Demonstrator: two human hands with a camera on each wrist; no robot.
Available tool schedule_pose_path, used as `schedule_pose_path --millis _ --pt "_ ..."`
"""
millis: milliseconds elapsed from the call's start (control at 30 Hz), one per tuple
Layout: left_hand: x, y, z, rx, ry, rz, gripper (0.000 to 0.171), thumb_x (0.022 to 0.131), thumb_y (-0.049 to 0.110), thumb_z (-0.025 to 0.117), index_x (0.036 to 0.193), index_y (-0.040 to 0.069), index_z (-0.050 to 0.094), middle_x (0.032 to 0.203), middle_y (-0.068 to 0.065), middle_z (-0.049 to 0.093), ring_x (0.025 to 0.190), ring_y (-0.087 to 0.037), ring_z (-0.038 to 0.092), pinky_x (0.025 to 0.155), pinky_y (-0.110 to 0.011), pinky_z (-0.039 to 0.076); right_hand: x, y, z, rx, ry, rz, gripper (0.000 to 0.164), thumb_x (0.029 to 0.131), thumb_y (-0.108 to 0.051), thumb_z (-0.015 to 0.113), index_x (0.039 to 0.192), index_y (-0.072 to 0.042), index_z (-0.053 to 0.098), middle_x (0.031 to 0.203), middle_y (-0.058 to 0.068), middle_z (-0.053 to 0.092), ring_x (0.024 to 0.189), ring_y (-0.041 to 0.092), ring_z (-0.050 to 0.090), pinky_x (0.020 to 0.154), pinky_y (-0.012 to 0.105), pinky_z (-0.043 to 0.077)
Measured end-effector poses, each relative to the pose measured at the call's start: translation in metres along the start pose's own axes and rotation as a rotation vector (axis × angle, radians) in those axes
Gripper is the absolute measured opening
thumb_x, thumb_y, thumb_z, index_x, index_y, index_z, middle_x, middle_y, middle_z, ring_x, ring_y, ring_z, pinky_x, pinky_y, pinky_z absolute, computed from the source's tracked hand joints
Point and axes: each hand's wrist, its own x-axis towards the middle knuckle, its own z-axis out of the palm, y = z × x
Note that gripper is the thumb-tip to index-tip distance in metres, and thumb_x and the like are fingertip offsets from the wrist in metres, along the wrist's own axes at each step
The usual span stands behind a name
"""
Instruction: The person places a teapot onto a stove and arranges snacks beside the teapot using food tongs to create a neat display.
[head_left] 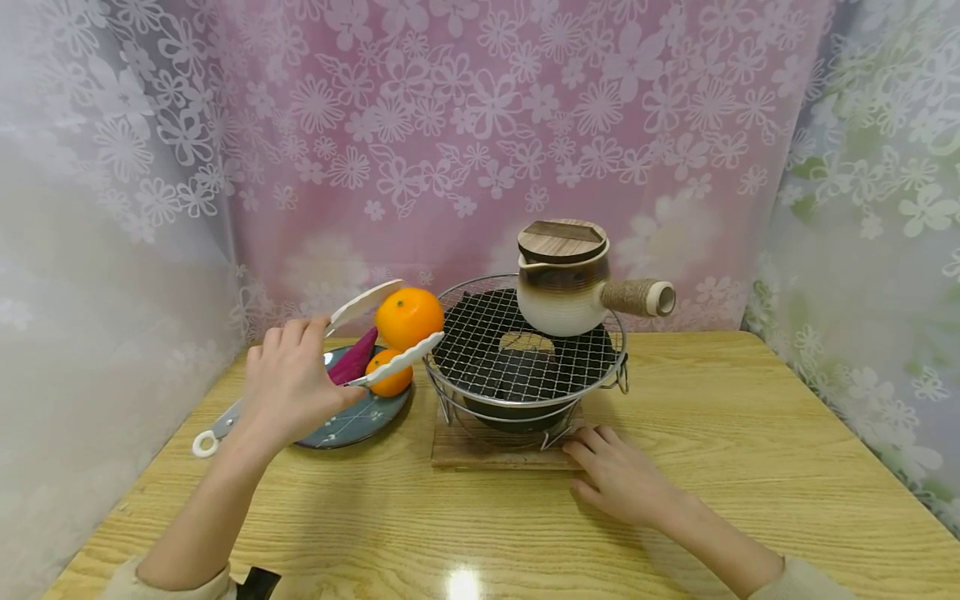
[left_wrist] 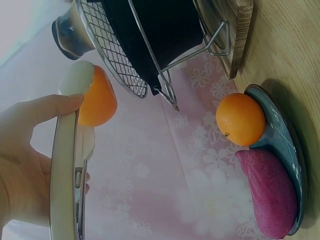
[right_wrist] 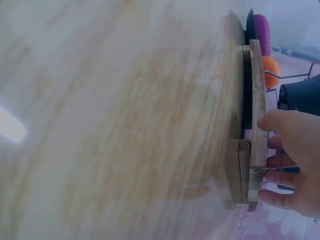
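Observation:
My left hand (head_left: 292, 383) grips white-tipped tongs (head_left: 367, 302) above the left side of the table. An orange (head_left: 409, 318) is pinched between the tong tips, in the air beside the round wire grill (head_left: 487, 367). Below it, a blue plate (head_left: 330, 435) bears a second orange (head_left: 393, 385) and a purple sweet potato (left_wrist: 270, 195). My right hand (head_left: 626, 479) rests its fingertips on the near right corner of the wooden board (head_left: 487, 458) under the grill stand. In the right wrist view the thumb and fingers touch the board's edge.
A side-handled teapot (head_left: 558, 304) with a wooden lid sits at the grill's back right, its twine-wrapped handle (head_left: 630, 297) pointing right. A black bowl-shaped stove (head_left: 517, 417) stands beneath the mesh. Flowered curtains (head_left: 480, 150) hang behind the wooden table (head_left: 720, 417).

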Motion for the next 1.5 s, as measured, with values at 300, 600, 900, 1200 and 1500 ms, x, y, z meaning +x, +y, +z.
schedule_pose_path --millis 300,600,900,1200,1500 --pt "0.003 0.01 0.0 -0.019 -0.005 0.01 0.084 0.063 0.034 0.078 0.128 -0.006 0.044 0.118 -0.023 0.048 0.103 -0.039 0.039 0.082 -0.051 0.031 -0.001 0.001 -0.003 0.0 -0.029 0.004 0.034 0.08 -0.029 0.069 0.104 -0.006 0.061 0.102 0.008 0.053 0.088 0.025 0.051 0.075 0.04 0.045" --pt "0.004 0.016 0.0 -0.029 0.002 0.036 0.083 0.063 0.032 0.078 0.129 -0.005 0.043 0.119 -0.022 0.048 0.103 -0.039 0.039 0.082 -0.05 0.031 0.0 0.001 0.0 -0.018 -0.004 -0.009 0.036 0.079 -0.029 0.07 0.104 -0.005 0.061 0.102 0.008 0.054 0.088 0.025 0.052 0.076 0.039 0.046" --pt "0.005 0.021 0.001 -0.018 -0.003 0.055 0.087 0.062 0.04 0.08 0.129 -0.004 0.044 0.117 -0.021 0.05 0.102 -0.038 0.04 0.081 -0.05 0.032 0.0 0.0 0.001 -0.005 0.005 -0.005 0.036 0.079 -0.029 0.07 0.104 -0.005 0.061 0.101 0.008 0.054 0.087 0.024 0.051 0.075 0.039 0.046" --pt "0.005 0.028 0.002 -0.04 -0.011 0.066 0.087 0.061 0.034 0.081 0.13 -0.004 0.044 0.12 -0.021 0.049 0.103 -0.038 0.039 0.083 -0.05 0.032 0.0 0.0 0.0 -0.005 0.003 -0.009 0.036 0.079 -0.029 0.07 0.103 -0.005 0.061 0.101 0.008 0.055 0.087 0.024 0.051 0.074 0.039 0.046" --pt "0.007 0.036 0.002 -0.045 -0.008 0.076 0.084 0.062 0.033 0.079 0.13 -0.003 0.045 0.12 -0.019 0.049 0.103 -0.037 0.04 0.082 -0.048 0.032 0.0 0.001 0.0 0.001 0.009 -0.017 0.034 0.079 -0.027 0.07 0.103 -0.004 0.061 0.101 0.008 0.054 0.086 0.024 0.051 0.074 0.039 0.045"
